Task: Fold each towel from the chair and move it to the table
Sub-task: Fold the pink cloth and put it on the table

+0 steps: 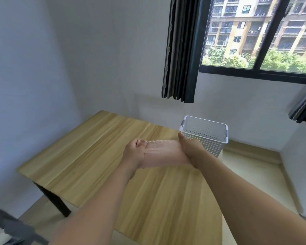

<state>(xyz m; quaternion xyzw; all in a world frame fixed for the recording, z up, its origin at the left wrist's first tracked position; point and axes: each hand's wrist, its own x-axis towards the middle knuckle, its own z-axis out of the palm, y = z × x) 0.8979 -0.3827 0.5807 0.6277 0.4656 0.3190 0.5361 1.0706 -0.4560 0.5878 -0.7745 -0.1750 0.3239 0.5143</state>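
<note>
Daylit room, bright overall. Light enters from the window (pixel 260 38) at upper right; buildings outside are strongly lit but not blown out. Walls read cool blue-grey, darker toward the left. Tabletop (pixel 95 156) evenly lit, no glare; soft shadow beneath its left edge. Whole picture slightly soft, with compression smear. Wide-angle distortion: window frame and curtain (pixel 182 50) lean, wall lines bow near the edges. Lower left corner is blurred and dim.

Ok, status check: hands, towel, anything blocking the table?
Both hands on the folded pink towel, left hand and right hand gripping opposite ends. Towel held over the wooden table. White perforated basket just beyond it, at the far edge.
</note>
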